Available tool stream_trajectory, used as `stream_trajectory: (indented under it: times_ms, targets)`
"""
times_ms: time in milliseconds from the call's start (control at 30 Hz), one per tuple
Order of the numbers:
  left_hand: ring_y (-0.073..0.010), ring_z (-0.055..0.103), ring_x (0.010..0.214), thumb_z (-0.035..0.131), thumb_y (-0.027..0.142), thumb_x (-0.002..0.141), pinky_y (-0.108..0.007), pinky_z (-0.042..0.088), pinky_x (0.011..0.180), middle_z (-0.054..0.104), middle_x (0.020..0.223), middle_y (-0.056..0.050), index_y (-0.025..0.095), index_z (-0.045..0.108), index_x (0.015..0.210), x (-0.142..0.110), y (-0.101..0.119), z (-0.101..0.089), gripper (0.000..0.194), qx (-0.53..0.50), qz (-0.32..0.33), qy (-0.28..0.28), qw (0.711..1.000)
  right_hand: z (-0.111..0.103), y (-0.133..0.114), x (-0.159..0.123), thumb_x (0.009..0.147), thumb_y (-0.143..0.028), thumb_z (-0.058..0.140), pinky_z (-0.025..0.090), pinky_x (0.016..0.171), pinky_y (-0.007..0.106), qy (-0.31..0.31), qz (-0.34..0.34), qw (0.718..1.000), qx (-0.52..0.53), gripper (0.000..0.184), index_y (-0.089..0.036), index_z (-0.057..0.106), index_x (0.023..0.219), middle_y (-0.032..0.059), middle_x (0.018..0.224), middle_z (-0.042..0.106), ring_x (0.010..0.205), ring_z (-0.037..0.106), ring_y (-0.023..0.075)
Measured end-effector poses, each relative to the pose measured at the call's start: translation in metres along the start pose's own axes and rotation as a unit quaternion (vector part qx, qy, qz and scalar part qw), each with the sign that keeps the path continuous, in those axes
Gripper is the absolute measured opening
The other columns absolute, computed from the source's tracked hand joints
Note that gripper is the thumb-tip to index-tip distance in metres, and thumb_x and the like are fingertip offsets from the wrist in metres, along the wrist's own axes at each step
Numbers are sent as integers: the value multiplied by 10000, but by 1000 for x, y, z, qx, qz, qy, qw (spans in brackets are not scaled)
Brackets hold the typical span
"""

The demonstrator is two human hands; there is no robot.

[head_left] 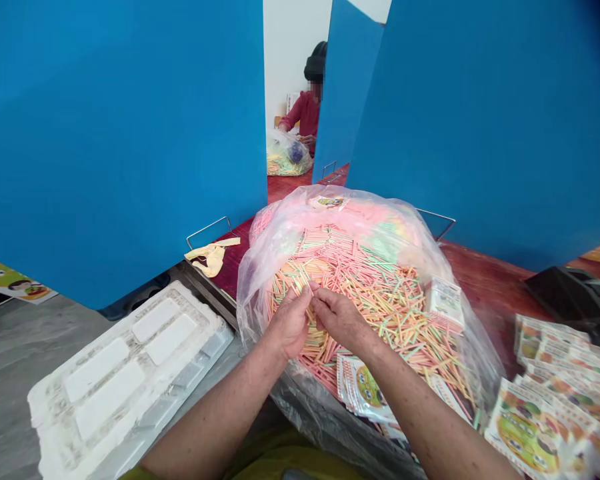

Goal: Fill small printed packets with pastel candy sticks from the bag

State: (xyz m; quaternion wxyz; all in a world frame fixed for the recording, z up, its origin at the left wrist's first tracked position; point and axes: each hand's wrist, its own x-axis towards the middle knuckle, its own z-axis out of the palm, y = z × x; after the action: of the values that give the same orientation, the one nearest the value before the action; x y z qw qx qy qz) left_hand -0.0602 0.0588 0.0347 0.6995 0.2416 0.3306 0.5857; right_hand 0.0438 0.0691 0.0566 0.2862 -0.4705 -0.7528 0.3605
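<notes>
A large clear plastic bag (253, 287) lies open before me, heaped with thin pastel sticks (390, 293) in pink, yellow, orange and green. Over the heap, my left hand (294, 321) is closed, and a few sticks appear to be in its fingers. My right hand (343, 319) meets it at the fingertips in a pinch; what its fingers grip is too small to make out. Below the right forearm, printed packets (364, 387) rest on the sticks near the bag's front edge. A small stack of white printed cards or packets (445, 301) sits at the heap's right side.
Blue partitions (130, 133) on wire feet stand left and right. More printed packets (530, 427) are piled at right, by a black object (570, 300). A white foam box (130, 373) and a yellow cloth scrap (213, 257) lie left. Beyond the gap sits a person (307, 113) with another bag.
</notes>
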Motion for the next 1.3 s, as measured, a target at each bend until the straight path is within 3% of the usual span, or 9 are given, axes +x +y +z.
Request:
stream_trajectory:
  times_ms: [233,467,667,767,867,1000,1100,1200,1300]
  targets:
    - [-202,543,984,674,351,656,-307,377,848,639,875,-54,137,589,781,6,10,3,262,14,16,69,997,1,-4,-3,880,-229,320,431,698,261,24,47,968,-246,342,-188,508,1162,75,896,678,800,629,181]
    - [-204,550,997,658,382,681,-311,370,895,655,881,-56,132,613,772,6,7,6,270,49,26,-6,998,2,-8,-6,906,-235,238,415,653,260,7,57,959,-276,379,-150,427,1223,101,935,667,795,634,181]
    - [-198,568,973,609,401,731,-328,406,872,660,901,-43,156,607,829,10,22,4,264,125,80,33,988,-8,-8,-17,893,-314,309,422,639,296,22,173,936,-307,285,-165,516,1021,113,923,641,817,614,212]
    - [-184,595,894,613,358,736,-328,446,814,660,872,-36,160,573,760,9,23,14,203,75,17,21,997,-2,-11,-24,869,-312,375,435,707,275,58,96,961,-252,287,-178,458,1109,99,1086,583,920,576,181]
    - [-177,613,777,608,346,738,-321,472,743,655,767,-34,152,559,710,5,12,27,202,41,-77,15,996,6,-9,-27,838,-197,388,437,713,249,68,25,974,-213,265,-169,470,1088,61,975,612,859,571,154]
    - [-153,585,687,607,412,726,-264,460,657,626,702,-38,130,576,695,-2,-7,34,286,115,-42,-26,992,-15,-7,-41,819,-160,410,435,711,241,59,9,973,-222,185,-177,543,947,34,900,610,810,548,144]
    - [-92,476,537,599,399,733,-201,385,523,542,581,6,139,570,663,-8,-20,37,270,283,1,-130,950,-55,-12,-65,851,-173,372,428,750,274,94,3,968,-232,199,-152,554,927,69,927,580,864,519,158]
    - [-74,406,530,570,291,743,-189,342,499,515,611,19,149,563,672,-17,-37,49,159,393,-50,-283,874,-85,-11,-92,849,-186,388,425,746,271,64,-27,967,-247,189,-146,559,921,70,917,552,858,502,152]
    - [-61,340,481,495,246,753,-186,307,470,434,545,40,145,547,669,-25,-58,63,142,392,-141,-350,839,-91,3,-117,825,-135,395,421,686,255,24,-15,968,-251,194,-154,583,778,48,781,548,759,503,141]
